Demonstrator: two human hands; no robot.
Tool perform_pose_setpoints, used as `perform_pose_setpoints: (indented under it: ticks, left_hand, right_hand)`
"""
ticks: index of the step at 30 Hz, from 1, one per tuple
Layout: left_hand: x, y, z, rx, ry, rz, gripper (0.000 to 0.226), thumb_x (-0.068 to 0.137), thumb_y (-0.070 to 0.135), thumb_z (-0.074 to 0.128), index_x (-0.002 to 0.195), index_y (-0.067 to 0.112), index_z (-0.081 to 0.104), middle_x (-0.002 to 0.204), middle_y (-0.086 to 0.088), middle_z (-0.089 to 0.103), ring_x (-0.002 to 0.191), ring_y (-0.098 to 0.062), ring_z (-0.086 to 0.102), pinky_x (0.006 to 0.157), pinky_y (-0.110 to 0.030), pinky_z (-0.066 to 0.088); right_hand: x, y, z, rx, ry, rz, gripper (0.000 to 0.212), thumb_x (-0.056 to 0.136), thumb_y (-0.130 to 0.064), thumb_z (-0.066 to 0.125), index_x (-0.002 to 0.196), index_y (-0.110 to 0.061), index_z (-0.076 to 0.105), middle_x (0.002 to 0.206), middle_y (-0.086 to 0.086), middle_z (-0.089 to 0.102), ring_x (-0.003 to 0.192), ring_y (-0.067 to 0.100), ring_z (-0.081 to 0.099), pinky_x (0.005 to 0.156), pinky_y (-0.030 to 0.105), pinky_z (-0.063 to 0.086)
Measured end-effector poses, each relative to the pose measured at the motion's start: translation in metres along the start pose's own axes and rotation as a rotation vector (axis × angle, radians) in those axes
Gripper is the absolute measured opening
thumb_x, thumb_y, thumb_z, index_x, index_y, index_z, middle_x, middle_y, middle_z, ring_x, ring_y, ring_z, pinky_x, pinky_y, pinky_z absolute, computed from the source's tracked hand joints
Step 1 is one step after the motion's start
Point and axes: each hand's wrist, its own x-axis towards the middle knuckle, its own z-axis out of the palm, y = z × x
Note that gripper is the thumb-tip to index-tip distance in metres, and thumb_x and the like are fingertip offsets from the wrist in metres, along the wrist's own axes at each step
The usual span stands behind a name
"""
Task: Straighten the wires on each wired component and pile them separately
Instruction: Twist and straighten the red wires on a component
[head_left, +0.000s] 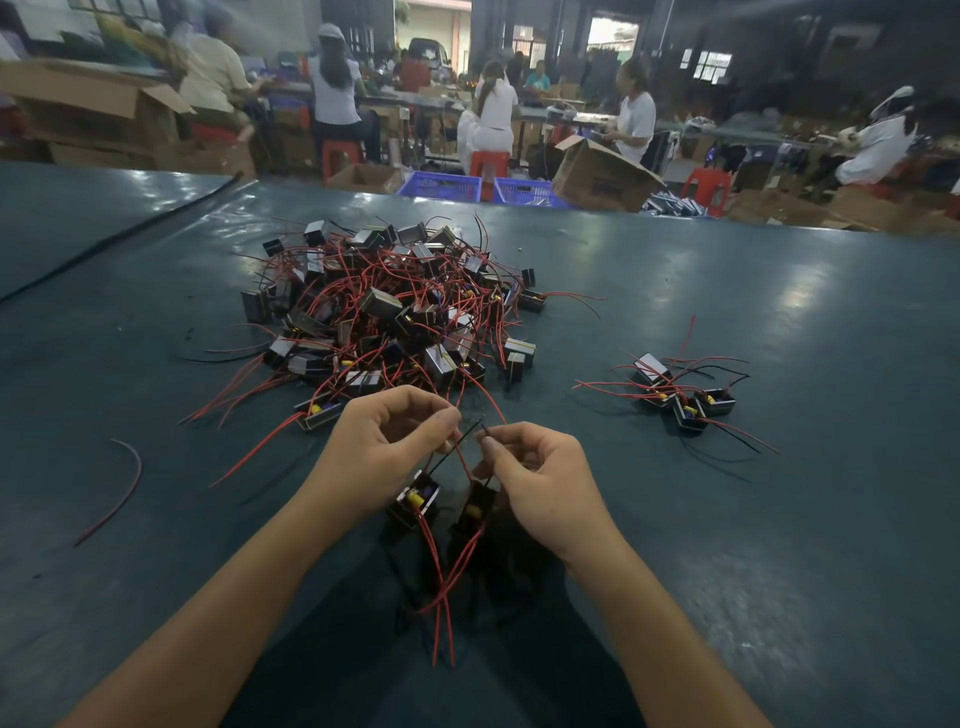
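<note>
Straightening step: left hand (387, 441) and right hand (540, 478) fingers pinch wires (467, 432) above two components (415, 501). Next: draw them straight, then add to pile (685, 400) at three o'clock.

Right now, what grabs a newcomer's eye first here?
The big pile of black components tangled in red wire, in the middle of the table. In front of it the left hand and right hand pinch the wires of two components. A small pile lies at right.
</note>
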Motion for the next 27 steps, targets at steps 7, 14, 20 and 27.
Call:
perform_pose_setpoints:
  ticks: [7,14,20,27]
  left_hand:
    - [0.001,0.002,0.0,-0.116,0.019,-0.023,0.022,0.074,0.025,0.066,0.089,0.01,0.069,0.075,-0.001,0.073,0.065,-0.009,0.067,0.061,-0.012,0.049]
    - [0.001,-0.001,0.0,-0.288,0.059,-0.13,0.012,0.085,0.022,0.062,0.093,0.016,0.069,0.08,-0.001,0.073,0.071,-0.009,0.067,0.062,-0.015,0.051]
    - [0.002,-0.01,0.004,-0.049,0.001,-0.166,0.018,0.09,0.007,0.062,0.092,0.021,0.074,0.086,-0.002,0.076,0.079,-0.004,0.069,0.068,-0.01,0.05]
    - [0.001,-0.011,0.001,0.049,0.015,-0.099,0.013,0.084,0.009,0.071,0.082,0.022,0.074,0.073,0.004,0.074,0.068,-0.005,0.069,0.065,-0.013,0.052]
  right_hand:
    - [0.001,0.0,-0.003,-0.014,0.043,-0.051,0.013,0.093,-0.01,0.062,0.089,-0.021,0.067,0.073,0.002,0.07,0.063,0.004,0.066,0.059,0.015,0.051]
    - [-0.001,-0.001,-0.002,-0.049,0.051,-0.139,0.017,0.094,-0.016,0.061,0.089,-0.031,0.068,0.064,-0.004,0.063,0.06,0.011,0.063,0.058,0.024,0.054]
    - [-0.003,-0.002,0.001,-0.068,0.006,-0.201,0.024,0.094,-0.015,0.062,0.085,-0.037,0.068,0.064,-0.008,0.066,0.064,0.009,0.067,0.062,0.023,0.056]
    - [-0.003,-0.002,0.001,-0.097,0.008,-0.181,0.027,0.094,-0.012,0.06,0.092,-0.038,0.067,0.068,-0.001,0.066,0.063,0.025,0.062,0.057,0.028,0.051]
